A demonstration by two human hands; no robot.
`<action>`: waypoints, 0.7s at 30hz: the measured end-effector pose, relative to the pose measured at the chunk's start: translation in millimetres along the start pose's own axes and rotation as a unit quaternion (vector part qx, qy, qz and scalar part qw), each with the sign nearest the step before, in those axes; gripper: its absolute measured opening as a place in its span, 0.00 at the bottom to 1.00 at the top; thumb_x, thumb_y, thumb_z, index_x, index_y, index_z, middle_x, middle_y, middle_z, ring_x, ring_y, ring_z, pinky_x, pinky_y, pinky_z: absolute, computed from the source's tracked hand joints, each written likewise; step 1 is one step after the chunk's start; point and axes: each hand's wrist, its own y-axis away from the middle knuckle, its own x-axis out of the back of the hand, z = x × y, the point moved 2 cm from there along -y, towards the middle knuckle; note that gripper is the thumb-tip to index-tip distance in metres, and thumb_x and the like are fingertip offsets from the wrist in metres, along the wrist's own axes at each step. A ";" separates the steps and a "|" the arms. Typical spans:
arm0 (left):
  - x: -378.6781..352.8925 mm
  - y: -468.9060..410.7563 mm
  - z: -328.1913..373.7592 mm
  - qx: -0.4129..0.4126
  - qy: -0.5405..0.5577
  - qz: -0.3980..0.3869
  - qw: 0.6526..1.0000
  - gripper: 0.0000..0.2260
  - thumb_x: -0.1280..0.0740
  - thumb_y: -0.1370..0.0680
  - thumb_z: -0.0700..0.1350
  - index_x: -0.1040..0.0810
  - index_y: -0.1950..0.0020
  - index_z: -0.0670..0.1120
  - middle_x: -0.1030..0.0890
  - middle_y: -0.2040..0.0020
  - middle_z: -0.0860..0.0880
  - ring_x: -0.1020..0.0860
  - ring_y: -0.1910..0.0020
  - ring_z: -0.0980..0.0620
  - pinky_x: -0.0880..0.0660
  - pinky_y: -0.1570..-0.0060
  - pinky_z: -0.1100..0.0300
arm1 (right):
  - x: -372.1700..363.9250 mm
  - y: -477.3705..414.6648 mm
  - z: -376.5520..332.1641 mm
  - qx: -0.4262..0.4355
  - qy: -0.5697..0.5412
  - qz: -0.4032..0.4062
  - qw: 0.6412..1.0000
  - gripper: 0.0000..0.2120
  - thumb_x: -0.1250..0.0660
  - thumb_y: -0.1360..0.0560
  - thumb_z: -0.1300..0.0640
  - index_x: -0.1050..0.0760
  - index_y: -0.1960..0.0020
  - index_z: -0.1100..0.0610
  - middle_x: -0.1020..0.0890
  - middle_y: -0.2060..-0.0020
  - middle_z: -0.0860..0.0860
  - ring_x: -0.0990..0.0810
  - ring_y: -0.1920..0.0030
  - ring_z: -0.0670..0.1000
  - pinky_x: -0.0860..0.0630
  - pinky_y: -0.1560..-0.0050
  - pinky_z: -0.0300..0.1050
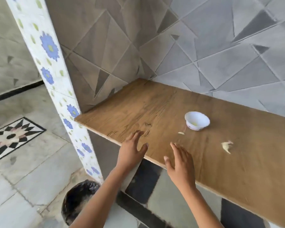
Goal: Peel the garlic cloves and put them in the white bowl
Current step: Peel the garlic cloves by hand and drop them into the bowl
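Nearest, two bare forearms, rising from the bottom toward the near edge of the brown wood-grain bench (155, 104). Left hand (132, 152) across that near edge, not far from the near left corner, palm down, fingers spread and nearly straight, nothing in its grasp. Right hand (179, 163) just beside it, farther right along the same edge, fingers likewise splayed, also holding nothing; resting on the wood or hovering just above it, cannot tell through the blur. Beyond the right hand, roughly midway between near and far edges, small white round bowl (197, 120), upright, with a faint purple mark on its outer wall and something pale yellowish at its bottom. Just in front of the bowl, toward the near edge, small pale garlic clove (181, 133) on the wood. Farther right, apart from both, ragged pale garlic piece (227, 146), peeled or not unclear. Behind the bench, grey triangle-patterned wall tiles (220, 55); at the left corner, white tiled pillar with blue flowers (49, 46); below, dark round object (77, 199) on the floor.
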 end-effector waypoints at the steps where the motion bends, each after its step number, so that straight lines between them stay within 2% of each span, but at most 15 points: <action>1: -11.2 -3.6 13.3 -0.012 0.001 -0.014 1.000 0.20 0.35 0.22 0.52 0.29 0.31 0.49 0.29 0.31 0.52 0.27 0.36 0.50 0.32 0.42 0.60 | 8.8 3.6 14.3 -0.014 0.007 0.004 1.000 0.25 0.43 0.27 0.47 0.25 0.38 0.62 0.19 0.45 0.59 0.20 0.46 0.61 0.23 0.46 0.57; 5: -61.3 -25.2 56.9 -0.058 -0.009 -0.065 0.996 0.19 0.35 0.23 0.50 0.28 0.33 0.49 0.28 0.32 0.54 0.25 0.39 0.51 0.29 0.44 0.60 | 38.8 11.3 67.0 -0.059 0.030 0.021 0.998 0.25 0.44 0.27 0.47 0.25 0.38 0.62 0.20 0.43 0.59 0.20 0.44 0.59 0.23 0.47 0.54; 9: -108.2 -58.0 70.9 -0.061 -0.001 -0.113 0.992 0.16 0.34 0.24 0.44 0.24 0.36 0.47 0.24 0.36 0.51 0.25 0.40 0.48 0.30 0.44 0.60 | 37.8 3.2 101.6 -0.103 0.060 -0.003 0.993 0.26 0.46 0.25 0.45 0.25 0.38 0.62 0.20 0.43 0.57 0.20 0.43 0.57 0.21 0.48 0.51; 11: -128.5 -77.4 72.6 -0.057 -0.013 -0.141 0.988 0.16 0.35 0.25 0.40 0.22 0.38 0.48 0.24 0.37 0.50 0.25 0.40 0.49 0.30 0.44 0.61 | 30.1 -7.5 113.7 -0.128 0.085 -0.044 0.987 0.29 0.51 0.22 0.42 0.25 0.37 0.62 0.20 0.41 0.57 0.21 0.42 0.57 0.23 0.46 0.52; 13: -145.0 -95.9 72.4 -0.038 -0.025 -0.161 0.986 0.17 0.37 0.26 0.39 0.22 0.38 0.48 0.24 0.37 0.50 0.25 0.40 0.50 0.31 0.46 0.63 | 22.9 -21.1 124.9 -0.144 0.111 -0.072 0.981 0.37 0.62 0.20 0.39 0.26 0.36 0.63 0.22 0.39 0.58 0.22 0.39 0.57 0.25 0.42 0.53; 15: -160.8 -112.3 67.5 -0.023 -0.052 -0.175 0.983 0.16 0.38 0.24 0.40 0.22 0.38 0.48 0.24 0.36 0.49 0.25 0.40 0.49 0.29 0.47 0.61 | 16.9 -35.0 132.3 -0.143 0.142 -0.082 0.976 0.48 0.74 0.26 0.34 0.33 0.30 0.62 0.30 0.31 0.58 0.31 0.31 0.56 0.36 0.32 0.50; 17: -172.2 -122.9 62.7 -0.021 -0.078 -0.177 0.981 0.14 0.38 0.23 0.41 0.21 0.39 0.48 0.23 0.39 0.48 0.23 0.43 0.48 0.26 0.50 0.58 | 12.3 -39.9 140.9 -0.153 0.147 -0.103 0.972 0.56 0.85 0.38 0.32 0.47 0.24 0.59 0.44 0.24 0.55 0.47 0.24 0.52 0.55 0.29 0.44; 19: -178.9 -130.9 61.6 -0.025 -0.105 -0.181 0.978 0.13 0.39 0.23 0.40 0.20 0.42 0.47 0.22 0.42 0.46 0.22 0.47 0.46 0.25 0.55 0.57 | 12.7 -41.5 143.8 -0.176 0.157 -0.118 0.965 0.55 0.86 0.40 0.31 0.53 0.23 0.57 0.51 0.23 0.52 0.54 0.24 0.50 0.63 0.31 0.42; 21: -178.4 -135.5 62.3 -0.025 -0.127 -0.188 0.973 0.11 0.39 0.23 0.40 0.19 0.46 0.45 0.21 0.46 0.46 0.21 0.52 0.45 0.25 0.58 0.57 | 13.5 -40.8 142.4 -0.183 0.171 -0.122 0.960 0.52 0.83 0.37 0.31 0.53 0.23 0.56 0.52 0.23 0.51 0.55 0.24 0.49 0.65 0.31 0.41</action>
